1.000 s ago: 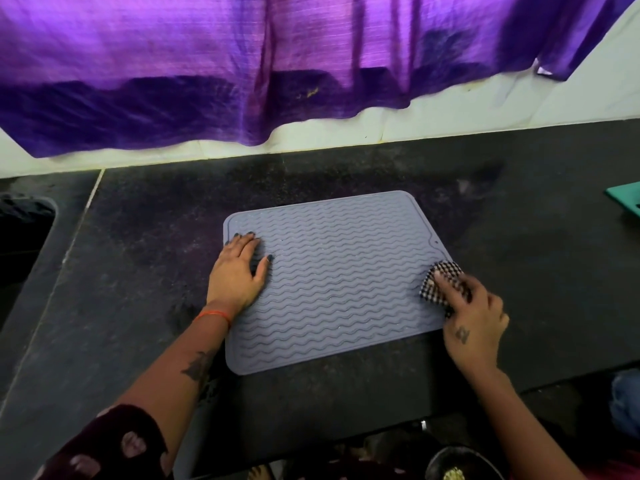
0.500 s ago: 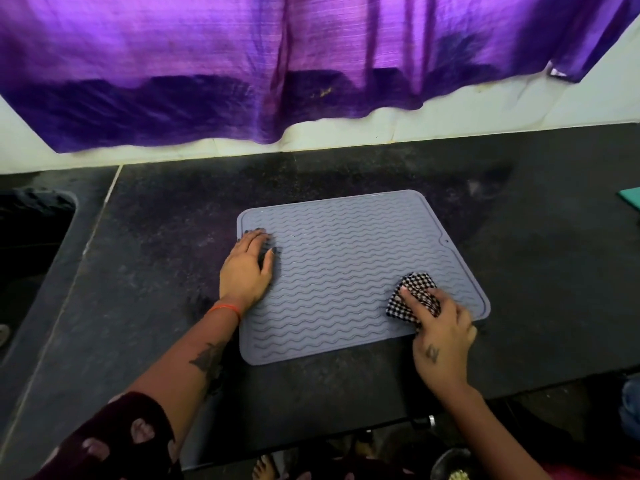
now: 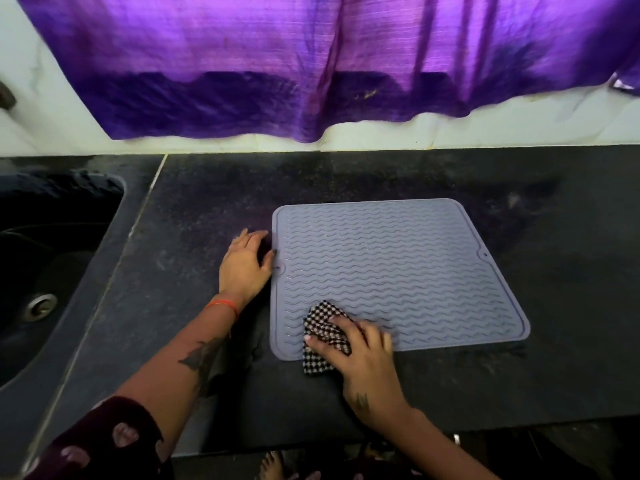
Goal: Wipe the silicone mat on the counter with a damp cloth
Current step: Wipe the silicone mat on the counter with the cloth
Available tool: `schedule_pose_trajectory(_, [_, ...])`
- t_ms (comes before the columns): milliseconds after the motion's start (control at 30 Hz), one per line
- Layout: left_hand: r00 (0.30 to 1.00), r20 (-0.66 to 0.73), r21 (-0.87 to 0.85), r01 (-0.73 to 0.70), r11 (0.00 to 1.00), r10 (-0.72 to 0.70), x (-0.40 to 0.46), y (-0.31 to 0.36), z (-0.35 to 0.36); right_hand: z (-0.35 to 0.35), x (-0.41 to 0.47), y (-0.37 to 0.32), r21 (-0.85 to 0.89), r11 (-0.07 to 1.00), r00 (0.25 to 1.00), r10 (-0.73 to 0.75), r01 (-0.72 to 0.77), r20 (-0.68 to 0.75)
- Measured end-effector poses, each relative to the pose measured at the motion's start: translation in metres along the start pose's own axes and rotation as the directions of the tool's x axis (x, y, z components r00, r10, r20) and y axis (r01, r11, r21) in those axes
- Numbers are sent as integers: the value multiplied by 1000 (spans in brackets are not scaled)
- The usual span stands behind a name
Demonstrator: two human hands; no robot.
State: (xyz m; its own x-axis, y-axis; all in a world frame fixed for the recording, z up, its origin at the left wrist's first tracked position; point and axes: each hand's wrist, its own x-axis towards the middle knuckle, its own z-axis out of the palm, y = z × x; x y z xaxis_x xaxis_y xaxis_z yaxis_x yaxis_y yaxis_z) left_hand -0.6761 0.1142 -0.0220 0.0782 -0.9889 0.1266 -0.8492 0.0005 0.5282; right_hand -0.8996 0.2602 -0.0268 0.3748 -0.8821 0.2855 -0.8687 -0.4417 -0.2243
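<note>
A grey silicone mat (image 3: 391, 268) with wavy ridges lies flat on the black counter (image 3: 194, 237). My right hand (image 3: 360, 355) presses a black-and-white checked cloth (image 3: 322, 341) onto the mat's near left corner, fingers spread over it; part of the cloth hangs past the mat's front edge onto the counter. My left hand (image 3: 244, 263) rests on the counter beside the mat's left edge, its fingertips touching the rim near a small notch.
A dark sink (image 3: 45, 271) with a metal drain (image 3: 41, 306) is sunk into the counter at the left. A purple curtain (image 3: 311, 64) hangs over the white wall behind. The counter's front edge runs just below my right wrist.
My right hand has swept the cloth from the mat's right edge across to its near left corner. My left hand has slid off the mat's surface to its left rim.
</note>
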Motion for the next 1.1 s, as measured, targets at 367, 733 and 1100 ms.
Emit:
schedule_pose_trajectory(367, [996, 13, -44, 89, 995, -89, 5, -4, -5, 3, 32, -15, 146, 932, 925, -352, 332, 142])
schedule_pose_trajectory(733, [995, -24, -80, 97, 992, -99, 7, -4, -7, -2, 86, -2, 651, 756, 978, -79, -66, 191])
schedule_pose_trajectory(1100, [999, -41, 33, -33, 999, 34, 11, 4, 9, -37, 149, 76, 857, 151, 767, 541, -493, 346])
